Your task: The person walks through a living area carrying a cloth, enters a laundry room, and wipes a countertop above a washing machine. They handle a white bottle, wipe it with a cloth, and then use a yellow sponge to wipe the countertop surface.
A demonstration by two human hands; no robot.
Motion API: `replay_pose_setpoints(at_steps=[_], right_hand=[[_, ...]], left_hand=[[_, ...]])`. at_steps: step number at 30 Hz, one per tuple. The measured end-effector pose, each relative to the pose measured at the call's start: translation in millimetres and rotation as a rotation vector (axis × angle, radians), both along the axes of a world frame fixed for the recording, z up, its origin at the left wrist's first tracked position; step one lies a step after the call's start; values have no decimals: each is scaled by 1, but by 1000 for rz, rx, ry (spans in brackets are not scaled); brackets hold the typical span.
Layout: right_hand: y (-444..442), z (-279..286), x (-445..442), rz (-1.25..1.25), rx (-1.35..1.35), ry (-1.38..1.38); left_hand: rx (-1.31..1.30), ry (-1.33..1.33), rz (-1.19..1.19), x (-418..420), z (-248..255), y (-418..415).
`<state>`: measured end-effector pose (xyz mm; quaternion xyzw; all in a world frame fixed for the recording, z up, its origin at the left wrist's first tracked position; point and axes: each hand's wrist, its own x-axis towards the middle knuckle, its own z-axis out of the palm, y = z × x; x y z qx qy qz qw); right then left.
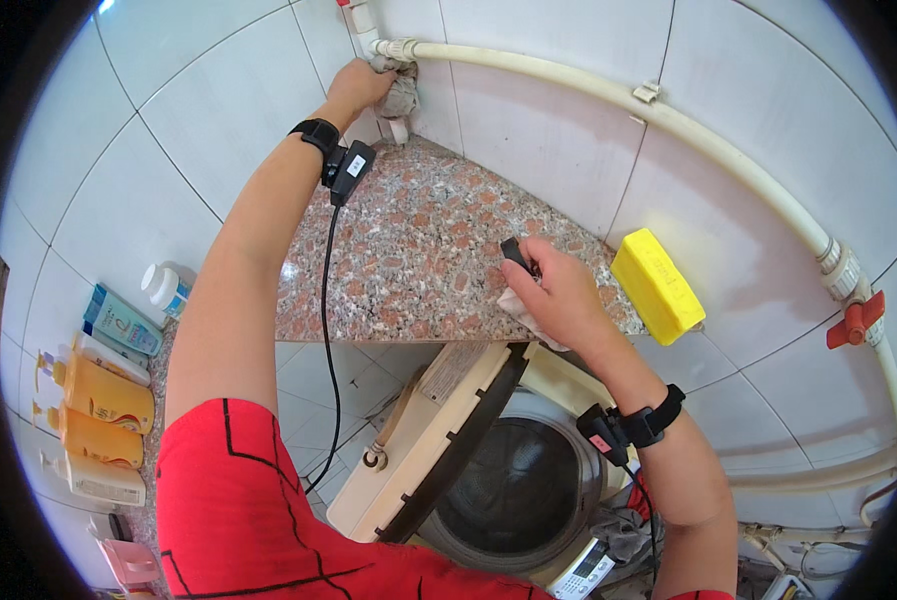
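My left hand [360, 88] presses a grey cloth [401, 96] against the vertical pipe in the corner, under the pipe joint. Much of that cloth lies behind the fingers. Lower and to the right, my right hand [557, 289] grips a small black object [515, 253] between thumb and fingers; what it is cannot be told. A crumpled white cloth [519, 307] shows below the same hand, partly hidden by it. Both hands are over or beside a speckled granite corner shelf [403, 247]. A yellow rectangular block [657, 286] bearing writing stands against the wall at its right edge.
A cream pipe [568, 79] runs along the tiled wall to a red-handled valve [856, 320]. Below the shelf is a washing machine with a dark round drum [519, 484] and a raised lid [433, 442]. Pump bottles [107, 394] and a white jar [164, 289] line the left ledge.
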<state>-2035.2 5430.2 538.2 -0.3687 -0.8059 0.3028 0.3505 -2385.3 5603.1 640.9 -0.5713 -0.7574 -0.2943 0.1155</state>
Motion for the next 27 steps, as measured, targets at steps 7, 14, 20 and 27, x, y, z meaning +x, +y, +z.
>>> replay_pose_setpoints(at_steps=[7, 14, 20, 27], right_hand=[[1, 1, -1, 31, -15, 20], [3, -2, -1, 40, 2, 48], [3, -2, -4, 58, 3, 56], [-2, -1, -5, 33, 28, 54]], left_hand=[[-125, -19, 35, -13, -13, 9], [-164, 31, 37, -6, -15, 8], [-274, 323, 47, -5, -63, 11], [-540, 414, -9, -13, -51, 17]])
